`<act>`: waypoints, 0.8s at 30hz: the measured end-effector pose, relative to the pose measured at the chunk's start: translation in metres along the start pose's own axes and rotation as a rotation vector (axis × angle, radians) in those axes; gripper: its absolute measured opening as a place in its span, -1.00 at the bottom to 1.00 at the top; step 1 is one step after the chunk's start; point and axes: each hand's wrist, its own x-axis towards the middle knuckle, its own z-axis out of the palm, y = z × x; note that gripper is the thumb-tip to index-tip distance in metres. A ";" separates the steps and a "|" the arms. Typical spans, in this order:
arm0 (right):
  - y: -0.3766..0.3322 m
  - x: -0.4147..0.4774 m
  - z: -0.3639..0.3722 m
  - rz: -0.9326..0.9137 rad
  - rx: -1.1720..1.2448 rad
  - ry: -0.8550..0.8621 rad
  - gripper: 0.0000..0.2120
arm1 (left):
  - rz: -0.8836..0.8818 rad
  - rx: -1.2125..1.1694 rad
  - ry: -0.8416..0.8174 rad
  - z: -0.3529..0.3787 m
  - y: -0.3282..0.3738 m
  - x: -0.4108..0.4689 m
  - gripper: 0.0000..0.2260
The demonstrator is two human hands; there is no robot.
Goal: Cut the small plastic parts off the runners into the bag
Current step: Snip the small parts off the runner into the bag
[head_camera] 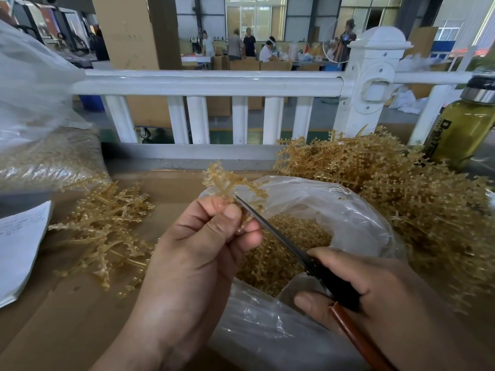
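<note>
My left hand (198, 253) pinches a tan plastic runner (227, 182) with small parts along its branches, held up over the open clear bag (356, 220). My right hand (375, 298) grips scissors (292, 247) with dark and reddish-brown handles. The blade tip touches the runner just beside my left thumb. Inside the bag lies a heap of small tan cut parts (284, 250). A big pile of runners (396, 183) fills the right side. A smaller pile of runners (107, 226) lies on the left.
The work surface is brown cardboard (67, 317). A large clear bag of tan parts (45, 145) stands at the left, with white paper sheets (18, 247) below it. A bottle of yellowish liquid (460, 124) stands at the right. A white railing (209, 84) runs behind; people work beyond it.
</note>
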 end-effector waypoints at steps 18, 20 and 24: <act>-0.002 -0.001 0.006 -0.041 0.017 0.095 -0.63 | 0.047 0.038 -0.024 0.000 -0.003 -0.001 -0.91; -0.003 0.000 0.007 -0.052 0.017 0.100 -0.65 | 0.046 0.031 -0.022 0.000 -0.003 -0.001 -0.92; -0.002 0.000 0.009 -0.056 0.015 0.111 -0.63 | 0.054 0.040 -0.028 0.000 -0.003 -0.002 -0.90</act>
